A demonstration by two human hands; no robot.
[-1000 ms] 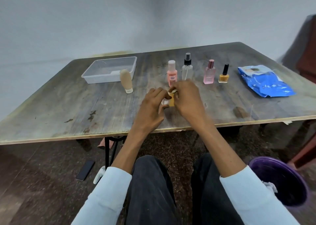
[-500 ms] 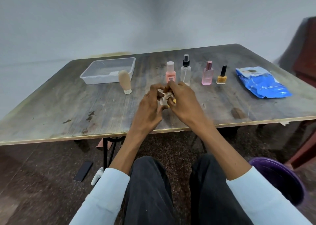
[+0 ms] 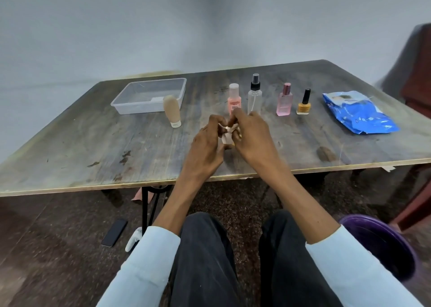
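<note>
Both my hands meet above the middle of the wooden table (image 3: 93,148). My left hand (image 3: 206,148) and my right hand (image 3: 253,141) pinch a small crumpled white wipe (image 3: 227,133) between their fingertips. A bit of yellow shows under my right fingers; what it belongs to is hidden. Behind my hands stand a pink-orange bottle (image 3: 234,99), a clear spray bottle (image 3: 254,94), a pink perfume bottle (image 3: 284,100) and a yellow nail polish bottle (image 3: 304,104).
A beige tube (image 3: 172,111) stands on its cap in front of a clear plastic tray (image 3: 149,95) at the back left. A blue wipes pack (image 3: 359,112) lies at the right. A purple bin (image 3: 382,246) and a phone (image 3: 114,232) are on the floor.
My hands have risen slightly and moved toward the bottles. The white wipe is more bunched between my fingertips than a second ago, and the yellow item is mostly covered now.
</note>
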